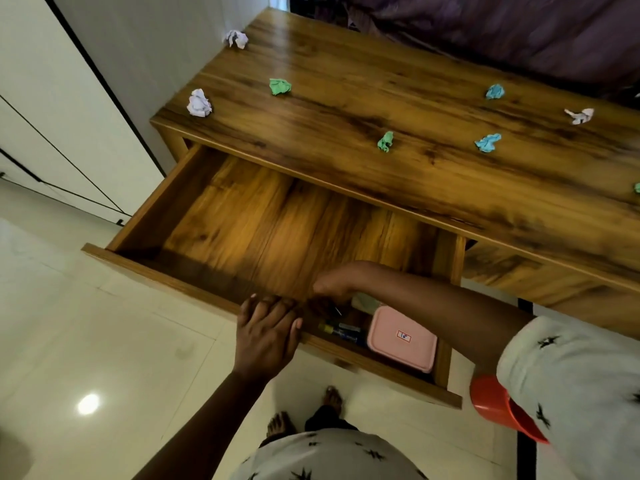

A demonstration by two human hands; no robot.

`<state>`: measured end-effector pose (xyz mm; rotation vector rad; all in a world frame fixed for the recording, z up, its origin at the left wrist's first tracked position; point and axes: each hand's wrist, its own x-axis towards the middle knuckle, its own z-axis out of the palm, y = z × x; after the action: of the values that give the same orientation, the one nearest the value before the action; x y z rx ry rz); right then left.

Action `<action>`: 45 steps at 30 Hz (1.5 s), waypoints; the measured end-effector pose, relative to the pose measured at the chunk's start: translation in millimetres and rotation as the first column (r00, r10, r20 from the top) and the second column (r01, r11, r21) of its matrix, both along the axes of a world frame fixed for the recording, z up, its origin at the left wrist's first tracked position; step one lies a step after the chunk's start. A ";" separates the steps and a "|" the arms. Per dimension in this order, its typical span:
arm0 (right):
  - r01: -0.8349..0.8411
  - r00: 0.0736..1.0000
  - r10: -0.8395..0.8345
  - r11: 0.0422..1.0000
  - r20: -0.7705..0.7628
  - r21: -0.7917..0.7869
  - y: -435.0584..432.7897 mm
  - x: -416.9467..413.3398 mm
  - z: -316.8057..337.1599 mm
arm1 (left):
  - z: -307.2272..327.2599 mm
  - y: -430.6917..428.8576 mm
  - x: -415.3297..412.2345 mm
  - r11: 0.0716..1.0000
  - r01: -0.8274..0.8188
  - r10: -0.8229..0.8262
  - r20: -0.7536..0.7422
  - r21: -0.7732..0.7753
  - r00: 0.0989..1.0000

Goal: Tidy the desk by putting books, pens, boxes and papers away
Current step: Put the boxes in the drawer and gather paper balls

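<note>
Wood-grain brown fills the head view: the bench (346, 109) is shown with its wide drawer (263, 220) pulled well out toward the person. Crumpled paper balls are scattered well apart over the bench top, among them a lilac ball (199, 103), a green ball (280, 86) and a blue ball (488, 142); none is yet cleared. In the drawer's near right corner a pink box (401, 337) lies flat, and just beside it a few pens (341, 332) are stowed against the front wall. The left grip (268, 327) is laid over the drawer's front rim, fingers fairly straight and nothing held, apparently to steady the drawer. The right grip (332, 289) hangs inside the drawer above the pens, fingers curled downward; a thin dark item shows at the fingertips, but through the blur it cannot be told whether anything is pinched. The step in hand is judged to be the stowing of pens. It would be done well if the pens were laid parallel along the front wall, beside the box and not on it, so that room is kept for books, and if the left grip were lifted off the rim before the drawer is pushed in. An orange bin (495, 407), partly hidden by a sleeve, stands on the floor near the drawer's right end and looks a likely place for the paper balls.
</note>
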<state>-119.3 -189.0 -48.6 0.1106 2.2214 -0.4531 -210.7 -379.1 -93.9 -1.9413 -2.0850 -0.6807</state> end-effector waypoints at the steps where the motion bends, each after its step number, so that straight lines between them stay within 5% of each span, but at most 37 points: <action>1: 0.044 0.999 -0.044 0.999 -0.026 0.000 3.7 1.3 -1.2 | -0.7 0.3 0.3 1.000 -0.001 0.001 -0.002 0.004 1.000; 5: 0.213 0.969 -0.198 0.972 -0.145 0.094 12.8 8.2 -0.6 | -2.5 0.4 0.7 1.000 -0.015 0.015 0.007 -0.002 1.000; 31: 0.019 0.992 0.015 0.963 -0.122 0.270 -12.3 32.5 -7.9 | -1.5 -1.6 1.0 1.000 0.001 0.001 0.061 -0.027 0.998; 35: 0.210 0.962 -0.150 0.941 -0.229 0.264 -9.0 35.4 17.9 | 3.9 -3.3 1.4 0.993 0.004 0.007 0.096 -0.116 0.995; 37: 0.407 0.874 -0.281 0.868 -0.396 0.283 -9.4 45.4 40.4 | 10.1 -5.3 0.0 0.981 0.032 -0.011 0.109 -0.192 0.994; 40: 0.765 0.551 -0.517 0.627 -0.655 0.149 -36.9 72.2 68.1 | 17.0 -11.5 -7.4 0.959 0.099 -0.067 0.127 -0.266 0.990; 43: 0.918 0.248 -0.592 0.396 -0.766 -0.008 -101.4 91.1 58.1 | 19.8 -18.8 -24.9 0.939 0.141 -0.117 0.092 -0.313 0.989; 45: 0.952 0.153 -0.612 0.301 -0.776 -0.049 -143.3 92.5 33.3 | 19.0 -19.7 -39.2 0.927 0.150 -0.148 0.031 -0.345 0.988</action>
<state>-26.8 -332.3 -15.3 1.8691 2.7697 -0.5654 -249.9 -398.8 -74.9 -2.3034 -2.1969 -0.3581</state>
